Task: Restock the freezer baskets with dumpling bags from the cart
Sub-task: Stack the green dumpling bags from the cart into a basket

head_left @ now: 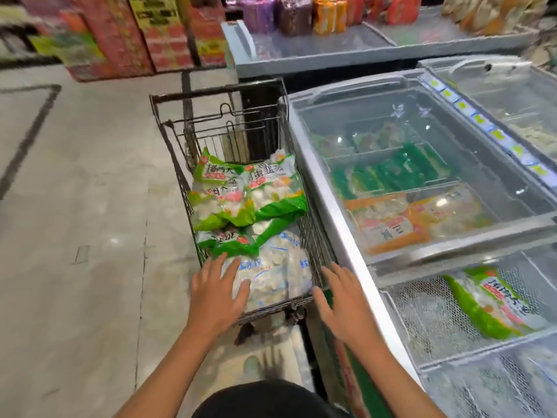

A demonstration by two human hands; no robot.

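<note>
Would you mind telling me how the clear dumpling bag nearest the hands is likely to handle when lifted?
The clear dumpling bag looks full of loose dumplings, so it probably sags and feels fairly heavy. Its glossy film may be slippery. The left hand lies open over it, gripping nothing.

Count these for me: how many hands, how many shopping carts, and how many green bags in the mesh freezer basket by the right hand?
Hands: 2, the left hand and the right hand
Shopping cart: 1
Green bag in the mesh basket: 1
Total: 4
</note>
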